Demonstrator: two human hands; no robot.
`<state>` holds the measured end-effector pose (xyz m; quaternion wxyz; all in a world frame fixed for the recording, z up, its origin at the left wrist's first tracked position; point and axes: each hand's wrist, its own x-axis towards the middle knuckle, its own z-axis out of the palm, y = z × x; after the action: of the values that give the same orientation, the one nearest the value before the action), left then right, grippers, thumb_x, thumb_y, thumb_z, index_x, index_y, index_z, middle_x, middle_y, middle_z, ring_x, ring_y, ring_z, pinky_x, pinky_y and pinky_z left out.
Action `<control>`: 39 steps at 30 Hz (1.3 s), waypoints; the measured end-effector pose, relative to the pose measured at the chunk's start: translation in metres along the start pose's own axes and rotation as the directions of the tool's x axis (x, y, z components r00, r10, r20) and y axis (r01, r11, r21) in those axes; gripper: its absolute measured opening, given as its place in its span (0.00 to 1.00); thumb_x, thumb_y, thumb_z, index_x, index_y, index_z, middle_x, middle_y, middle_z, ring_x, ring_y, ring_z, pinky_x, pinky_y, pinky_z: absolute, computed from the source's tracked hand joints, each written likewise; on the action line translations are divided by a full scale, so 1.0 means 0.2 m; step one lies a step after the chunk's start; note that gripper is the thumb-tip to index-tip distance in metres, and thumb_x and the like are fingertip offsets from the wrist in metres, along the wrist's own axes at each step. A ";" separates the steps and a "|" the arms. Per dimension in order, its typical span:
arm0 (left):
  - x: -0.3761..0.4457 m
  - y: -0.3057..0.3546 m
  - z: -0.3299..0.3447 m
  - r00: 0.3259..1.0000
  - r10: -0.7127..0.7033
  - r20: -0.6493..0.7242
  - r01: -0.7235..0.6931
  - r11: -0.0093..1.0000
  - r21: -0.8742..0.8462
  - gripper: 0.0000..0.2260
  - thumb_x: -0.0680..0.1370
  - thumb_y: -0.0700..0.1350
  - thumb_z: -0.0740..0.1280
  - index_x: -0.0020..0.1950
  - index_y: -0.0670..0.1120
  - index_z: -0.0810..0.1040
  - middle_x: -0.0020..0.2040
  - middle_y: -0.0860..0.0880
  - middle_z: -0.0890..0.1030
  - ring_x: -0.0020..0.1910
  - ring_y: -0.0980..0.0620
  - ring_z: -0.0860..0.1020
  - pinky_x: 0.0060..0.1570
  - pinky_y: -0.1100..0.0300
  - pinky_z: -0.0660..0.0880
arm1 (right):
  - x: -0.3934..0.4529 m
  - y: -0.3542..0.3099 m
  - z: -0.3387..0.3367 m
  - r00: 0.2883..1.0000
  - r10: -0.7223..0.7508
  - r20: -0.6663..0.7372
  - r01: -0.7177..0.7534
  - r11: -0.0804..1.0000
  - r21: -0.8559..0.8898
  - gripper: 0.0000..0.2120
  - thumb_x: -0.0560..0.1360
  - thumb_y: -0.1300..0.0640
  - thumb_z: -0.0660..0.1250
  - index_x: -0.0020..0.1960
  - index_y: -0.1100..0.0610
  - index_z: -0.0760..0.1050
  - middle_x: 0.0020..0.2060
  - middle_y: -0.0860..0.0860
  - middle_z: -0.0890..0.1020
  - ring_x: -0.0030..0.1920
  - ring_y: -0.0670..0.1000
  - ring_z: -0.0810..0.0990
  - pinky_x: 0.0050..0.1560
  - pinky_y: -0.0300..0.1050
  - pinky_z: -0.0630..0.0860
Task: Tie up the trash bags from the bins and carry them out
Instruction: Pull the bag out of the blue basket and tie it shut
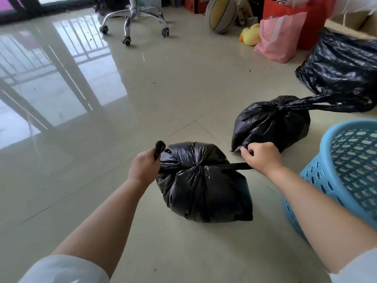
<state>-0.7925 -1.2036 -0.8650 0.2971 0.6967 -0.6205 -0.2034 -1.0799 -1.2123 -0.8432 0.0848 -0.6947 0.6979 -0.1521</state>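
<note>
You are looking down at a glossy pale tiled floor (pixel 142 94) that fills most of the view and mirrors a window grille on its left side. At the right edge a big black bag (pixel 342 72) slumps against the clutter, cut off by the frame, so you cannot see how full it is or whether it is tied. Lower right stands a blue plastic basket (pixel 350 172) with a perforated wall, also partly out of view. At the far side of the room you see the chrome wheeled base of a chair (pixel 132 21), its seat cut off at the top, then a pink bag (pixel 279 37), a ball (pixel 221 14) and a yellow plush toy (pixel 251 34). Nearer to you, a tied trash bag (pixel 271 123) lies on the tiles, its long tails trailing right toward the big bag. Directly in front of you sits the trash bag (pixel 204 190) you are working on, its neck gathered at the top. Your left hand (pixel 144 166) grips one twisted end of the bag, and your right hand (pixel 261 158) grips the other end, the two strands stretched taut across the top. The knot itself is hard to make out in the black folds.
</note>
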 end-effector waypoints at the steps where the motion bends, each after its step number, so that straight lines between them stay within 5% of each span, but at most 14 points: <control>1: 0.02 0.00 0.01 1.000 -0.024 0.001 0.024 1.000 -0.008 0.23 0.80 0.45 0.57 0.26 0.50 0.55 0.24 0.48 0.63 0.31 0.45 0.62 0.31 0.56 0.56 | 0.01 0.00 0.01 0.999 0.044 0.019 -0.044 0.999 0.006 0.26 0.74 0.54 0.64 0.22 0.53 0.56 0.19 0.49 0.63 0.30 0.57 0.67 0.32 0.44 0.61; 4: 0.04 -0.01 0.01 0.952 -0.305 0.000 0.288 0.898 -0.332 0.22 0.81 0.47 0.56 0.27 0.46 0.58 0.23 0.49 0.63 0.28 0.47 0.64 0.29 0.56 0.57 | 0.06 0.02 0.03 0.951 0.271 0.147 -0.294 0.942 0.162 0.15 0.71 0.54 0.66 0.29 0.59 0.67 0.24 0.50 0.68 0.33 0.56 0.69 0.29 0.43 0.61; 7: 0.09 0.02 -0.03 0.743 -0.646 0.178 0.410 0.228 -0.883 0.15 0.79 0.48 0.59 0.34 0.45 0.64 0.21 0.52 0.68 0.21 0.55 0.68 0.28 0.62 0.67 | 0.06 0.03 0.03 0.839 0.461 0.289 -0.535 0.602 0.593 0.17 0.69 0.62 0.68 0.56 0.61 0.71 0.43 0.53 0.75 0.43 0.53 0.73 0.44 0.44 0.71; 10: 0.11 0.03 -0.04 0.674 -0.659 0.334 0.449 0.007 -0.894 0.15 0.75 0.51 0.66 0.56 0.43 0.70 0.46 0.50 0.76 0.48 0.53 0.76 0.56 0.57 0.72 | 0.04 0.04 0.06 0.684 0.674 0.277 -0.566 0.252 0.785 0.33 0.69 0.63 0.69 0.70 0.61 0.58 0.62 0.56 0.70 0.62 0.55 0.70 0.65 0.49 0.66; 13: -0.01 0.09 0.00 0.544 -0.602 0.585 0.656 -0.131 -0.744 0.25 0.76 0.51 0.65 0.69 0.41 0.65 0.65 0.43 0.72 0.62 0.42 0.73 0.62 0.47 0.70 | -0.02 0.03 0.11 0.467 0.656 0.592 -0.742 -0.073 0.666 0.29 0.71 0.53 0.69 0.67 0.60 0.64 0.64 0.58 0.70 0.68 0.58 0.65 0.66 0.56 0.64; 16: -0.07 0.18 0.03 0.461 -0.614 0.641 0.773 -0.076 -0.630 0.06 0.77 0.43 0.60 0.48 0.40 0.73 0.43 0.44 0.77 0.39 0.47 0.77 0.45 0.54 0.72 | -0.01 -0.05 0.15 0.534 0.523 0.664 -0.770 -0.023 0.638 0.11 0.72 0.52 0.67 0.48 0.57 0.73 0.49 0.57 0.73 0.52 0.53 0.72 0.55 0.48 0.70; 19: -0.03 0.23 0.05 0.449 -0.712 0.540 0.783 0.022 -0.622 0.06 0.77 0.40 0.59 0.51 0.41 0.73 0.37 0.45 0.74 0.34 0.49 0.74 0.46 0.57 0.72 | 0.05 -0.15 0.16 0.653 0.549 0.522 -0.647 0.045 0.761 0.10 0.75 0.57 0.63 0.47 0.66 0.74 0.40 0.55 0.75 0.36 0.50 0.71 0.40 0.45 0.71; 21: 0.00 0.25 0.06 0.572 -0.732 0.370 0.713 0.220 -0.666 0.10 0.79 0.41 0.59 0.55 0.39 0.75 0.40 0.45 0.75 0.41 0.47 0.75 0.47 0.57 0.71 | 0.06 -0.22 0.13 0.734 0.460 0.499 -0.539 -0.051 0.841 0.16 0.78 0.57 0.57 0.35 0.63 0.73 0.32 0.55 0.80 0.34 0.53 0.75 0.41 0.48 0.75; 23: 0.00 0.30 0.06 0.798 -0.549 0.249 0.512 0.399 -0.761 0.12 0.81 0.43 0.56 0.43 0.41 0.76 0.37 0.47 0.77 0.45 0.48 0.74 0.46 0.58 0.71 | 0.06 -0.28 0.11 0.800 0.348 0.488 -0.438 -0.216 0.872 0.21 0.80 0.55 0.52 0.32 0.61 0.69 0.20 0.52 0.80 0.29 0.52 0.78 0.38 0.47 0.76; 26: -0.01 0.34 0.02 0.924 -0.166 0.346 0.374 0.195 -0.907 0.18 0.82 0.46 0.51 0.33 0.44 0.66 0.24 0.52 0.77 0.31 0.52 0.77 0.37 0.63 0.76 | 0.06 -0.33 0.08 0.818 0.298 0.492 -0.410 -0.297 0.862 0.21 0.81 0.51 0.49 0.31 0.58 0.63 0.12 0.48 0.67 0.15 0.47 0.68 0.31 0.44 0.69; 28: -0.03 0.34 0.02 0.907 -0.052 0.419 0.419 0.230 -0.878 0.19 0.82 0.49 0.49 0.32 0.44 0.63 0.19 0.54 0.70 0.20 0.56 0.70 0.24 0.66 0.72 | 0.04 -0.33 0.07 0.809 0.285 0.514 -0.482 -0.179 0.858 0.21 0.81 0.50 0.49 0.30 0.56 0.61 0.11 0.46 0.60 0.12 0.45 0.58 0.28 0.41 0.61; 33: -0.06 0.36 0.04 0.806 -0.112 0.582 0.366 0.866 -0.341 0.06 0.80 0.46 0.56 0.46 0.45 0.69 0.29 0.52 0.66 0.22 0.59 0.67 0.20 0.69 0.63 | 0.00 -0.34 0.06 0.812 0.130 0.569 -0.577 0.038 0.816 0.20 0.79 0.55 0.54 0.29 0.58 0.65 0.14 0.48 0.67 0.19 0.47 0.66 0.31 0.43 0.65; 37: -0.03 0.40 0.05 0.754 -0.117 0.647 0.246 0.963 -0.112 0.13 0.78 0.38 0.55 0.62 0.41 0.67 0.33 0.50 0.68 0.29 0.54 0.67 0.28 0.64 0.66 | 0.03 -0.29 0.00 0.879 0.203 0.431 -0.459 0.599 0.656 0.17 0.75 0.57 0.60 0.28 0.55 0.71 0.29 0.50 0.73 0.33 0.49 0.70 0.40 0.43 0.69; 39: -0.03 0.43 0.07 0.814 -0.035 0.580 0.098 0.992 -0.077 0.07 0.78 0.36 0.53 0.52 0.41 0.70 0.32 0.50 0.69 0.29 0.53 0.68 0.30 0.62 0.67 | 0.05 -0.25 -0.04 0.853 0.218 0.474 -0.495 0.626 0.603 0.14 0.75 0.58 0.62 0.30 0.54 0.72 0.28 0.50 0.71 0.26 0.47 0.67 0.29 0.39 0.64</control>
<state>-0.8661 -1.2041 -0.8186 0.1230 0.6071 -0.6453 -0.4471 -1.0357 -1.2208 -0.8193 0.4976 -0.4678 0.6831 -0.2588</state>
